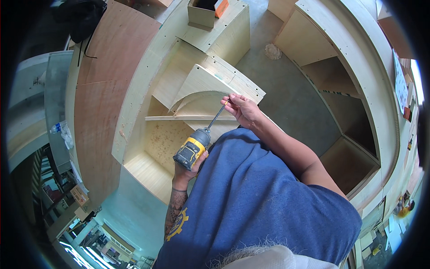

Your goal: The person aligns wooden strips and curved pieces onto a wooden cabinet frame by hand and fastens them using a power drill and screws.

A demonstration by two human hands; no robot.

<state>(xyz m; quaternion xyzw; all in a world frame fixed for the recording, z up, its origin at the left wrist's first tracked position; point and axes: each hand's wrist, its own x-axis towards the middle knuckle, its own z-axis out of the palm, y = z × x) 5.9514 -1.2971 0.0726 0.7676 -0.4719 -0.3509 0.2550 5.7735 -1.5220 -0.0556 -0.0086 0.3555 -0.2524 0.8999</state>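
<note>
Left grip (pixel 182 175): fingers curled, tattooed forearm (pixel 176 208) upright. Right grip (pixel 244 110): fingertips (pixel 232 96) pinched, elbow (pixel 312 169) bent, arm (pixel 284 142) angled inward.

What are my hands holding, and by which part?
Left hand: the drill, apparently by its mostly hidden handle. Right hand: seemingly the bit near its tip, exact grip unclear.
</note>
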